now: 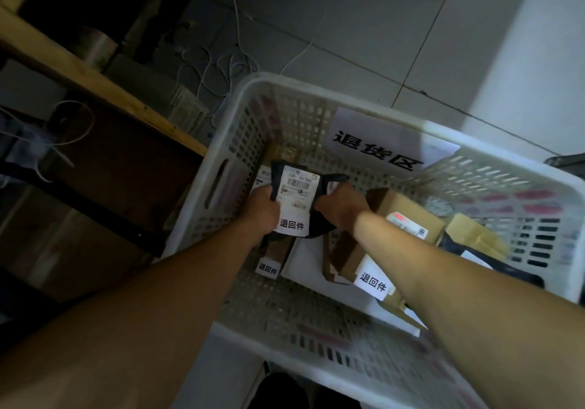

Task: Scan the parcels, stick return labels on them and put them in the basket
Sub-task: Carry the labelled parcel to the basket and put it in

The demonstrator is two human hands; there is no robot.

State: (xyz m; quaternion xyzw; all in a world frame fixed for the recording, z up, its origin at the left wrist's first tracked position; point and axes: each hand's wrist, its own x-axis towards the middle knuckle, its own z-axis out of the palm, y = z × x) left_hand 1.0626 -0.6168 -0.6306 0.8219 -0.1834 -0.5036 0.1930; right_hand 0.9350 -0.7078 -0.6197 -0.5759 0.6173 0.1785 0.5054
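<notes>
The basket [316, 92] fills the centre and right of the frame, standing on the floor [395, 28], with a wooden bench [95, 76] along its left and cables [221, 69] behind it toward the top. Inside, a sign [380, 145] leans on the far wall. Both hands hold a bag parcel [300, 196] at centre, left hand [262, 209] on its left edge, right hand [342, 209] on its right. Boxes [405, 215] lie to the right and below it.
</notes>
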